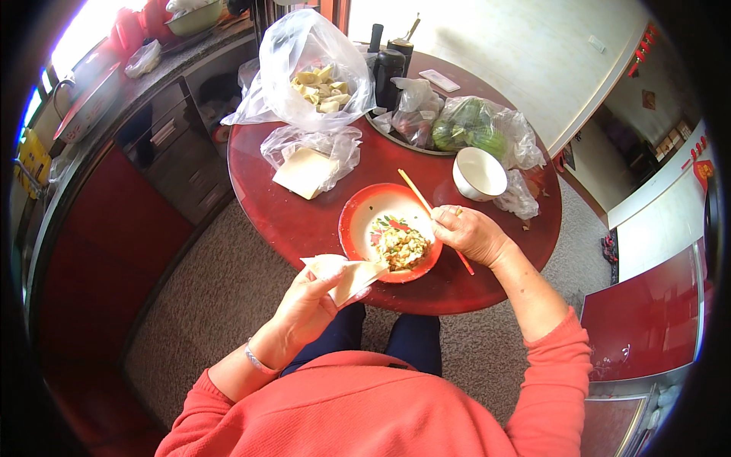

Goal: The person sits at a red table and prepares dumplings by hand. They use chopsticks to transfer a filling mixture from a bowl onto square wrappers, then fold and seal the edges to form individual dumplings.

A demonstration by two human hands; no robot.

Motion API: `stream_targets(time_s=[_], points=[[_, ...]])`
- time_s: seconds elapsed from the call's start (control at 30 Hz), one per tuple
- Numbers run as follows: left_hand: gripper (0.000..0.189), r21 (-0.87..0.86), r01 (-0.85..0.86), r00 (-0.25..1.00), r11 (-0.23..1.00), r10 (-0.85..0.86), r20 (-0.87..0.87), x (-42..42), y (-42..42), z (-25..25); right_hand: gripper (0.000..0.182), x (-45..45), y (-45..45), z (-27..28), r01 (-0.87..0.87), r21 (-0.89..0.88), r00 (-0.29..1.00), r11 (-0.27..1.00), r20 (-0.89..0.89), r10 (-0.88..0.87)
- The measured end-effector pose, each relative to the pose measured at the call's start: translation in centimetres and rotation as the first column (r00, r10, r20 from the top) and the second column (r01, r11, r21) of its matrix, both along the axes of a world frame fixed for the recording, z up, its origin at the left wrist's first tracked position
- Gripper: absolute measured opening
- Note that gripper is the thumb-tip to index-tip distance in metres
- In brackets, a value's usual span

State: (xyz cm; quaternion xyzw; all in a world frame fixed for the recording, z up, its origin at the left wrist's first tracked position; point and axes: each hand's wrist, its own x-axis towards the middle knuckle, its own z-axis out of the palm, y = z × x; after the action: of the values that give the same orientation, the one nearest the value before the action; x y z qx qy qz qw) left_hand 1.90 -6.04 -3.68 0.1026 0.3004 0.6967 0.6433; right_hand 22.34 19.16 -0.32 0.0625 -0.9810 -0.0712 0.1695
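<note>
Pale dough wrappers (357,279) are held in my left hand (311,297), at the near left rim of a red-edged enamel bowl (355,220). Chopped filling (402,249) lies in the bowl's near part, over a printed flower pattern. My right hand (468,231) grips chopsticks (416,191) above the bowl's right rim. Their yellow ends point up and left, and the red ends stick out below the hand. Beyond the bowl, a stack of square wrappers (306,171) rests partly on a clear plastic bag (344,143).
An open plastic bag (280,74) of folded dumplings (322,88) stands at the back of the round red table (257,194). A white bowl (480,174) sits at right, near bagged green vegetables (471,128) and a dark bottle (389,80). A counter (171,65) runs along the left.
</note>
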Motion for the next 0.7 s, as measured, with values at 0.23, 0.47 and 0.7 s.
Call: stream_targets(time_s=[0.23,0.47,0.7], points=[[0.031,-0.039,-0.009,1.000,0.999,0.008,-0.020,0.7,0.4,1.1,0.024,1.4,-0.7,-0.1,0.022,0.060,0.992,0.998,-0.128,-0.014],[0.031,-0.051,0.000,0.999,0.999,-0.002,-0.051,0.9,0.3,1.1,0.006,2.4,-3.0,1.9,0.203,-0.320,0.658,0.925,-0.655,-0.371],[0.029,0.029,0.016,1.000,0.999,-0.015,-0.026,1.9,0.9,1.6,0.012,4.2,3.8,-0.5,0.388,-0.701,0.325,0.598,-0.503,-0.801]])
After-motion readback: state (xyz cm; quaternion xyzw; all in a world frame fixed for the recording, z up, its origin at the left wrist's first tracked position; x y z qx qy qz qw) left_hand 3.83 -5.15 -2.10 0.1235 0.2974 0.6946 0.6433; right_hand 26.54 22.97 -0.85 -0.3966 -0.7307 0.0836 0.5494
